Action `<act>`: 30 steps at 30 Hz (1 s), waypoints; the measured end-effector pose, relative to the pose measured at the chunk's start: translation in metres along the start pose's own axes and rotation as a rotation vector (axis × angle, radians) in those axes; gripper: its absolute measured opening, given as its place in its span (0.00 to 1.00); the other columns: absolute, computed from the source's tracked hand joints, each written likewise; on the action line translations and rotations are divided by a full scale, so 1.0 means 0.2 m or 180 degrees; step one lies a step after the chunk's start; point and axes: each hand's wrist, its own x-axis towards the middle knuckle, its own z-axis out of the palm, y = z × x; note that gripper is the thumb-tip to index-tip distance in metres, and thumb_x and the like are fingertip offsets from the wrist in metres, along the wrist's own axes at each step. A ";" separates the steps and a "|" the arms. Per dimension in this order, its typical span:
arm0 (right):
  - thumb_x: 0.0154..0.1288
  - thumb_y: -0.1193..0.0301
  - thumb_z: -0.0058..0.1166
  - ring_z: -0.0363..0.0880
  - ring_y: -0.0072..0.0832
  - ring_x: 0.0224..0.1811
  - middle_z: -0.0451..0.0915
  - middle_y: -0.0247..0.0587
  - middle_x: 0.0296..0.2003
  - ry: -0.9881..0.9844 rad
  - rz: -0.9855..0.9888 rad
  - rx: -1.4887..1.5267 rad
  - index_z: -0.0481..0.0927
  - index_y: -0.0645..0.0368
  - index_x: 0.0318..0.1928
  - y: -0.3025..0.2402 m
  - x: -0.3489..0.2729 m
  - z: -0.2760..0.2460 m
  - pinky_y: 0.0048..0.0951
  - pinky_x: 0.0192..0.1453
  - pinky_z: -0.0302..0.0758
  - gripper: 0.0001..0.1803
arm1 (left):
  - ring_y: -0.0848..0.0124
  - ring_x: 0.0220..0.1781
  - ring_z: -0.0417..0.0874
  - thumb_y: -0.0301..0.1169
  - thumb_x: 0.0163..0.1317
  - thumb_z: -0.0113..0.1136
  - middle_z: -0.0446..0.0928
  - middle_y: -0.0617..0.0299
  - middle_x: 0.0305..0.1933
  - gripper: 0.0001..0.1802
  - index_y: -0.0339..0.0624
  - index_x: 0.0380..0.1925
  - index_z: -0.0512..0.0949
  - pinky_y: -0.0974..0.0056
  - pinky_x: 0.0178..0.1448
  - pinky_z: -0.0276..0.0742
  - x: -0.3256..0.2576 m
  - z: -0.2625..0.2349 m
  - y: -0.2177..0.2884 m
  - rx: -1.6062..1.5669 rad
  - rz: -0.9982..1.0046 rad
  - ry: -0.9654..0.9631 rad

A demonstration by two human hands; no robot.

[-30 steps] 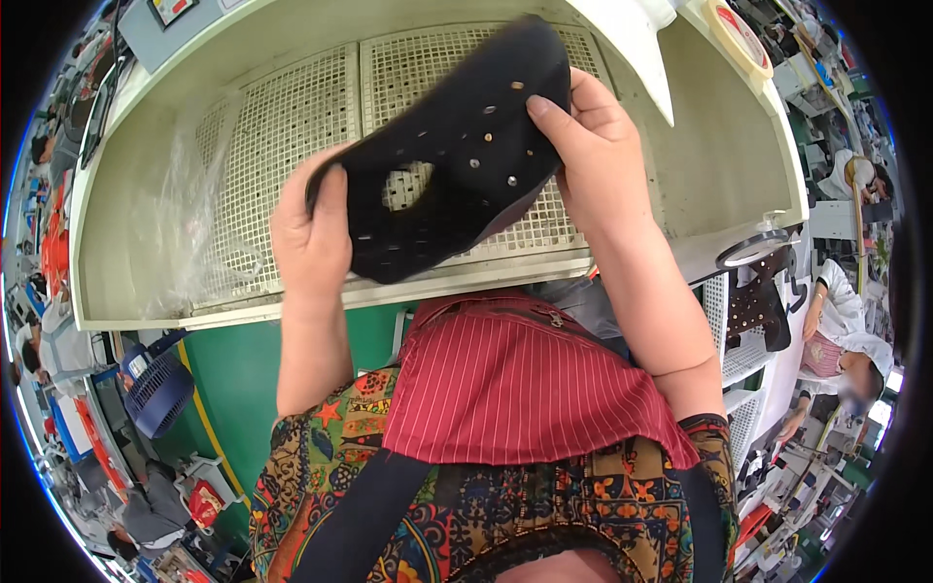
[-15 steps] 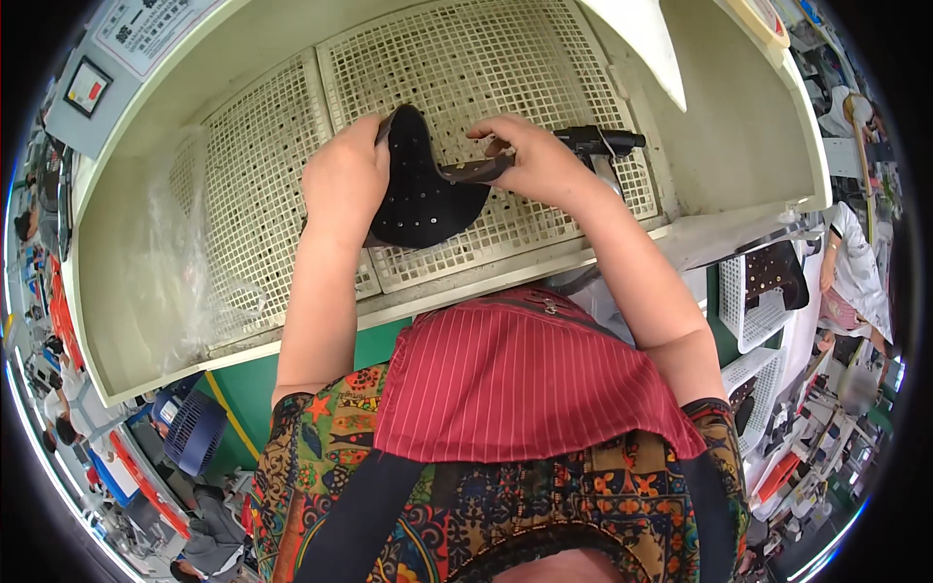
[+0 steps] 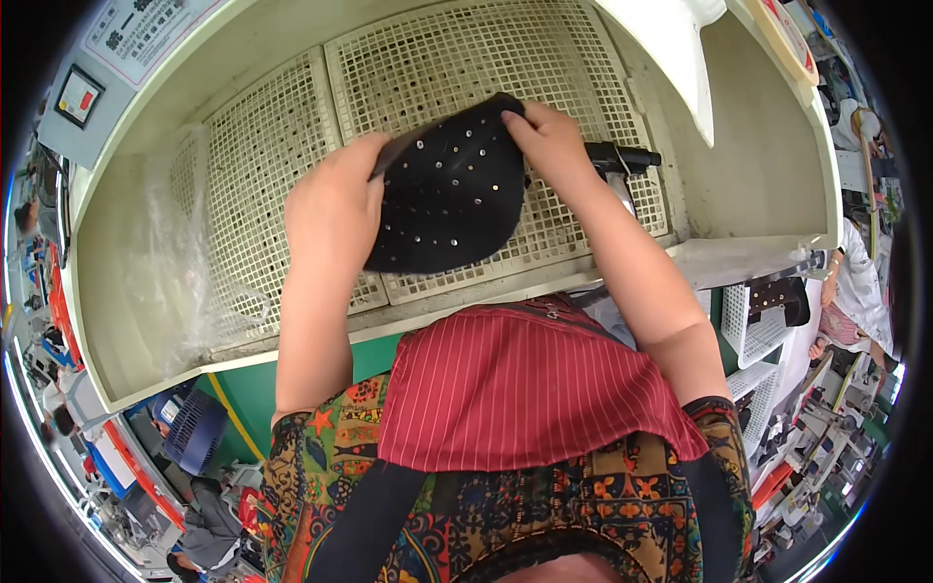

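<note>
I hold a black piece of material dotted with small silver studs (image 3: 449, 194) over a cream wire-mesh work surface (image 3: 486, 58). My left hand (image 3: 330, 209) grips its left edge. My right hand (image 3: 554, 146) pinches its upper right edge. The piece is curved, with its studded face toward me. A dark tool (image 3: 622, 157) lies on the mesh just right of my right hand, partly hidden by my wrist.
The mesh sits inside a cream hood-like booth (image 3: 758, 185) with side walls. A clear plastic bag (image 3: 185, 262) lies at the left. White baskets (image 3: 763, 321) holding dark pieces stand at the right. A blue fan (image 3: 194, 432) is at lower left. Another person (image 3: 860, 282) is at the far right.
The black piece was held up flat, then lowered and folded over the mesh. Now it is opened out with the studded face up, held at both edges.
</note>
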 end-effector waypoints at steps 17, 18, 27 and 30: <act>0.61 0.64 0.55 0.79 0.42 0.45 0.77 0.48 0.48 0.0816 -0.0124 -0.1828 0.72 0.58 0.55 0.16 -0.24 -0.42 0.40 0.47 0.75 0.23 | 0.49 0.43 0.80 0.43 0.66 0.43 0.79 0.41 0.38 0.20 0.38 0.42 0.78 0.54 0.48 0.74 0.24 0.32 0.03 -0.0614 -0.0942 -0.1312; 0.61 0.64 0.55 0.78 0.43 0.45 0.77 0.51 0.48 0.0989 -0.0267 -0.2238 0.72 0.60 0.53 0.20 -0.32 -0.48 0.40 0.47 0.75 0.22 | 0.50 0.42 0.80 0.43 0.66 0.42 0.78 0.41 0.38 0.21 0.39 0.42 0.78 0.54 0.48 0.74 0.25 0.32 -0.01 -0.0823 -0.0997 -0.1331; 0.59 0.60 0.60 0.78 0.26 0.42 0.80 0.39 0.42 0.0082 0.2100 0.1699 0.75 0.68 0.46 0.43 -0.48 -0.46 0.31 0.43 0.74 0.24 | 0.67 0.47 0.78 0.38 0.67 0.47 0.79 0.56 0.48 0.20 0.35 0.50 0.74 0.64 0.54 0.71 0.22 0.33 -0.08 -0.3543 -0.3241 -0.0937; 0.59 0.62 0.59 0.78 0.26 0.42 0.80 0.43 0.42 0.0052 0.2463 0.2809 0.75 0.68 0.49 0.46 -0.42 -0.43 0.31 0.43 0.75 0.24 | 0.66 0.48 0.79 0.36 0.67 0.48 0.78 0.54 0.50 0.19 0.33 0.51 0.73 0.63 0.55 0.72 0.22 0.35 -0.12 -0.3662 -0.3372 -0.0787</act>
